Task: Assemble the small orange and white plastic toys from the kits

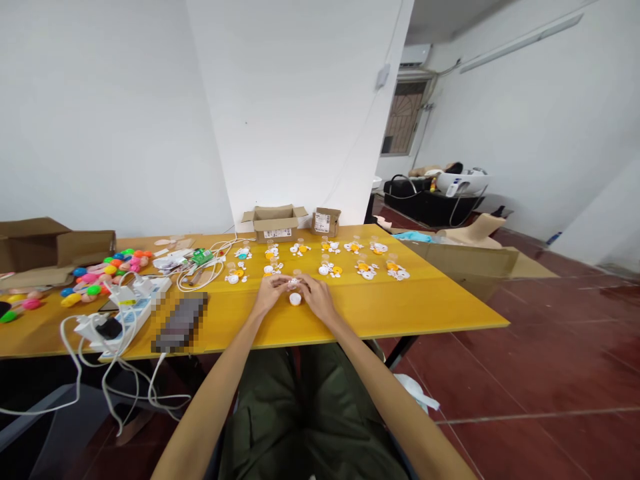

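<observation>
My left hand (270, 292) and my right hand (316, 297) meet over the yellow table (400, 307), fingers pinched together on a small white plastic piece (293, 284) held between them. A small white round cap (295, 299) lies on the table just below my fingertips. Beyond my hands, several little groups of white and orange parts (330, 269) are laid out in rows.
Two open cardboard boxes (275, 223) stand at the table's far edge. At the left lie coloured balls (107, 270), a white power strip with cables (131, 308), a dark phone (181, 322) and a bigger box (50, 248). Red tiled floor (550, 360) is at the right.
</observation>
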{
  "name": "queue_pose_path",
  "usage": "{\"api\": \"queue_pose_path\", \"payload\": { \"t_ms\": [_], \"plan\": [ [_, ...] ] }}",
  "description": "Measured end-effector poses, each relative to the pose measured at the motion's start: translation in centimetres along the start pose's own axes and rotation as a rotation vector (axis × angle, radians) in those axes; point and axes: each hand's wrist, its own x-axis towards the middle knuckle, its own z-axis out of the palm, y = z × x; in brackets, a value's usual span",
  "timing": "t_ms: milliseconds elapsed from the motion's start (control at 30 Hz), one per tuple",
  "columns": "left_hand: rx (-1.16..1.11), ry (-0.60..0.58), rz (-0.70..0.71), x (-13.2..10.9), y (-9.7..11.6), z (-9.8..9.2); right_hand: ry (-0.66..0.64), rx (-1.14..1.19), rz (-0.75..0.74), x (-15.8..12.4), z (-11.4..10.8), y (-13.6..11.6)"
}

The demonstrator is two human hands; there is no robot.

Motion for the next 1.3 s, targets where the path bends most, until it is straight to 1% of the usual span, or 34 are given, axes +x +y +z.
{"api": "queue_pose_path", "payload": {
  "t_ms": [167,500,733,933,1167,1300],
  "plan": [
    [-0.004,-0.002,0.013,-0.08,0.27,0.16,0.008,-0.027,-0.003,0.01,0.22,0.27],
    [0.026,0.002,0.022,-0.01,0.15,0.08,0.03,-0.062,-0.066,-0.18,0.4,0.27],
    [0.032,0.006,0.037,-0.07,0.25,0.17,0.016,-0.086,-0.039,-0.21,0.2,-0.02],
    [0.054,0.01,0.066,0.02,-0.14,0.15,0.024,-0.074,-0.052,-0.15,0.31,0.07],
    [0.059,-0.011,0.063,0.0,0.0,0.21,0.011,-0.079,-0.048,-0.16,0.2,-0.06],
    [0.056,0.001,0.042,-0.09,0.12,0.22,0.033,-0.11,-0.043,-0.23,0.06,-0.15]
  ]
}}
